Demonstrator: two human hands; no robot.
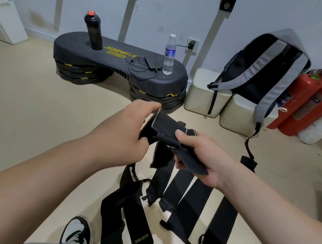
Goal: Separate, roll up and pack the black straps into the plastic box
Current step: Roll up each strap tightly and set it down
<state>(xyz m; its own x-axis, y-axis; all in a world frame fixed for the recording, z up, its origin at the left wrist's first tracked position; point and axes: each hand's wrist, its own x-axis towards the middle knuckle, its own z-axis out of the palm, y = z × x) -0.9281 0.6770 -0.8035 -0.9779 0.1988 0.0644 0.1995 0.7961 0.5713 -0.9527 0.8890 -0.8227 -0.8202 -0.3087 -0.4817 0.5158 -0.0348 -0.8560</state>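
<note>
Both hands hold a bunch of black straps (165, 130) above the floor in the middle of the head view. My left hand (127, 130) grips the bunch at its left end, thumb on top. My right hand (202, 156) pinches a strap flap at the right, thumb pressed on its top. The loose ends hang down from the bunch. Several more black straps (187, 203) lie spread on the beige floor below my hands, some printed with yellow letters. No plastic box is in view.
A black step platform (123, 61) stands ahead with a black shaker bottle (93, 30), a water bottle (169, 54) and a cabled device. A grey backpack (262, 73) leans on white blocks at right, beside two red fire extinguishers (307, 98). My shoe (77, 232) is at the bottom.
</note>
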